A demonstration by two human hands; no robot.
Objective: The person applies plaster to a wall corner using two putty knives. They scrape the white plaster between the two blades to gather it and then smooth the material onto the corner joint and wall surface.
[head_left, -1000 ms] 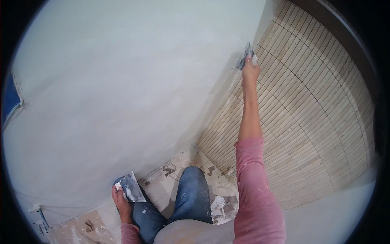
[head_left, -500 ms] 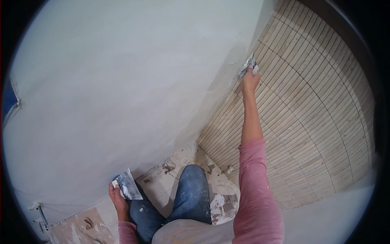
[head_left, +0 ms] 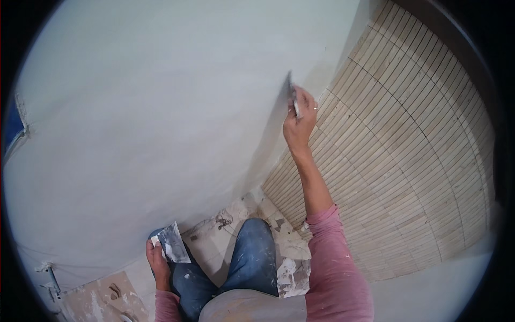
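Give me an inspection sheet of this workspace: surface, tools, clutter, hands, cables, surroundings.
Surface: pale wall, mostly smooth-looking.
Job's things: smeared broad scraper at lower left; second scraper, nearly edge-on, by the pale wall, contact unclear.
Clutter: white-spattered tan board; pale debris on the floor.
Hands: left hand closed on the broad scraper; right hand closed on the second scraper.
Cables: dark tangle near the pale wall's foot, too small to identify.
Surroundings: ribbed beige wall on the right.
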